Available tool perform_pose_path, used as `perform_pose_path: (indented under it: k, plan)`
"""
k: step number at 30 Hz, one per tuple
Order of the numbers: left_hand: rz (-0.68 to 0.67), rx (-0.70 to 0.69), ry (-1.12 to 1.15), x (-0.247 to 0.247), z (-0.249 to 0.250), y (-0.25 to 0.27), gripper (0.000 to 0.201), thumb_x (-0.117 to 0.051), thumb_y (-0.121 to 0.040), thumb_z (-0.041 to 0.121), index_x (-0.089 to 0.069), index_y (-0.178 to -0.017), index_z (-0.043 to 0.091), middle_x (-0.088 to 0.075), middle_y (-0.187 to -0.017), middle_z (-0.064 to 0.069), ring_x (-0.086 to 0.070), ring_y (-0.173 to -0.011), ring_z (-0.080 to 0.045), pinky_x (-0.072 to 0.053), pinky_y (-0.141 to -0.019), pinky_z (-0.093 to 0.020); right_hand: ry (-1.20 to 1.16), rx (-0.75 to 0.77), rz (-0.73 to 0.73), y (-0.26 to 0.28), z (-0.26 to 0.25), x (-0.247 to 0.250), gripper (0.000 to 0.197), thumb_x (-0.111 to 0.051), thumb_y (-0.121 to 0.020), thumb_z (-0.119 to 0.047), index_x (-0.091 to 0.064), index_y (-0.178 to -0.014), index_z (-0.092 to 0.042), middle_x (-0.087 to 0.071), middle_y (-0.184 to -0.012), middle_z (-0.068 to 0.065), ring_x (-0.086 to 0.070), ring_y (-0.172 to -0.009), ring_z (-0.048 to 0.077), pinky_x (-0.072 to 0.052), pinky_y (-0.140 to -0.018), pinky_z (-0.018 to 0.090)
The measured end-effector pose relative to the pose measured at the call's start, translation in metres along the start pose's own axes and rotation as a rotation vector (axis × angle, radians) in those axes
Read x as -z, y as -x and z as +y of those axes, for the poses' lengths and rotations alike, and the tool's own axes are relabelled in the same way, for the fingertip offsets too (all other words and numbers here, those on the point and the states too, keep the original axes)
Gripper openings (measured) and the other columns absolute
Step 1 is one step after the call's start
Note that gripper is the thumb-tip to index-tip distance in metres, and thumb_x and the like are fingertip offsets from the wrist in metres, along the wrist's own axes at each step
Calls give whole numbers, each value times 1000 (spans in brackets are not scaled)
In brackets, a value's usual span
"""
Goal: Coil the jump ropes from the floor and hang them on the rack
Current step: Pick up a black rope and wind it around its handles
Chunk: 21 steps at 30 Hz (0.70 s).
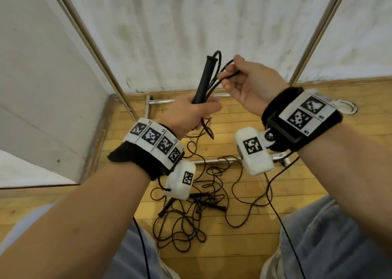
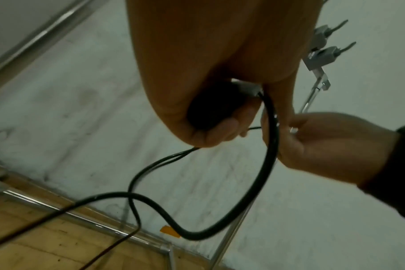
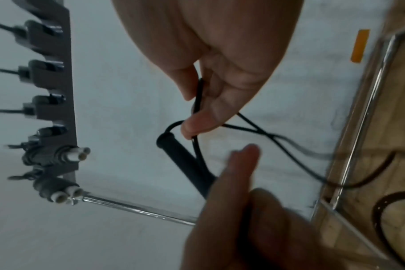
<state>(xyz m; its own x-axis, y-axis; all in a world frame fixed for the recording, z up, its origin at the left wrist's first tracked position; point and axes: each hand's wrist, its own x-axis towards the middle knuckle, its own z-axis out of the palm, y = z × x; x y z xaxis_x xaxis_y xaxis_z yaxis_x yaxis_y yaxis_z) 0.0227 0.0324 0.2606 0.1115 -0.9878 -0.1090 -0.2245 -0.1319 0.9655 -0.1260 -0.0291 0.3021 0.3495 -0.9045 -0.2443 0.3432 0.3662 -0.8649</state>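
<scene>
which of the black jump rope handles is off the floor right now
The upright handle gripped in the left hand. The other handles lie in the tangle of rope on the wooden floor.

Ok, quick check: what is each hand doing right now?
Left hand: fingers wrapped round the black jump rope handle, held upright.
Right hand: fingers pinching a loop of the black cord.

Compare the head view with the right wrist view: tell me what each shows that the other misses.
Head view only: the tangled pile of ropes on the wooden floor and both wrist bands. Right wrist view only: the rack's row of hooks. Both: the left hand gripping the black handle and the right hand pinching the cord.
</scene>
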Motion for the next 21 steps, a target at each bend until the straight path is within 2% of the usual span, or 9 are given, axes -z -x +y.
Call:
perform_pose_path:
  k: [3, 7, 10, 11, 13, 15, 17, 18, 21]
  plan:
    - [8, 32, -79, -1, -6, -3, 20, -75, -74, 29, -68, -78, 11, -50, -46, 7, -45, -42, -12, -37, -47, -26, -112, 86, 8, 3, -9, -4, 31, -46, -99, -26, -54, -77, -6, -68, -67, 11, -61, -55, 14, -52, -54, 19]
    - [-54, 47, -114, 1, -9, -1, 22, -73, -81, 29, -61, -73, 12, -49, -48, 5, -44, -43, -13, -38, -47, -24, -380, 242, 99, 2, -37, 15, 26, -52, -96, -26, -60, -91, -2, -65, -84, 16, -64, -69, 22, -55, -67, 26]
    - [42, -17, 14, 1, -4, 0, 23, -66, -88, 27, -60, -70, 14, -52, -50, 9, -44, -40, -11, -37, -41, -21, -367, 166, 201, -1, -32, 24, 15, -60, -89, -17, -59, -91, -2, -51, -94, 15, -55, -73, 26, -55, -71, 31]
    - [79, -33, 64, 1, -1, 0, 24, -64, -90, 26, -61, -71, 13, -53, -51, 9, -43, -40, -11, -35, -40, -21, -304, 101, 216, 0, -22, 23, 7, -58, -86, -8, -56, -81, -3, -49, -87, 13, -53, -70, 25, -55, -70, 32]
    - [112, -50, 137, 2, 5, -1, 24, -60, -93, 24, -61, -71, 12, -54, -53, 7, -42, -39, -13, -33, -40, -23, 10, -17, 193, 3, 4, 21, 22, -47, -81, 7, -52, -65, -6, -48, -75, 8, -55, -71, 25, -53, -71, 32]
    - [117, -51, 186, 4, 11, -2, 22, -59, -93, 22, -59, -74, 12, -56, -54, 5, -41, -39, -14, -31, -42, -25, 416, -55, -15, 10, 30, 17, 27, -47, -80, 10, -61, -67, -9, -54, -83, 4, -58, -84, 20, -48, -77, 33]
    - [125, -46, 244, 6, 18, -3, 20, -59, -93, 21, -59, -75, 11, -57, -54, 5, -40, -39, -14, -30, -42, -25, 694, -76, -265, 18, 49, 10, 18, -56, -76, -6, -70, -84, -14, -64, -98, 0, -58, -100, 14, -41, -87, 33]
    - [137, -50, 278, 9, 22, -2, 20, -59, -92, 20, -58, -75, 11, -56, -54, 4, -40, -39, -13, -31, -41, -24, 792, -72, -345, 20, 57, 9, 17, -59, -73, -19, -72, -84, -20, -68, -101, -5, -57, -106, 13, -38, -93, 33]
    - [231, -59, 412, 23, 31, -3, 16, -60, -92, 18, -57, -78, 10, -55, -55, 4, -40, -41, -12, -34, -40, -21, 1095, -124, -497, 22, 83, 15, 14, -64, -80, -38, -73, -80, -28, -67, -92, -15, -57, -101, 11, -37, -100, 40]
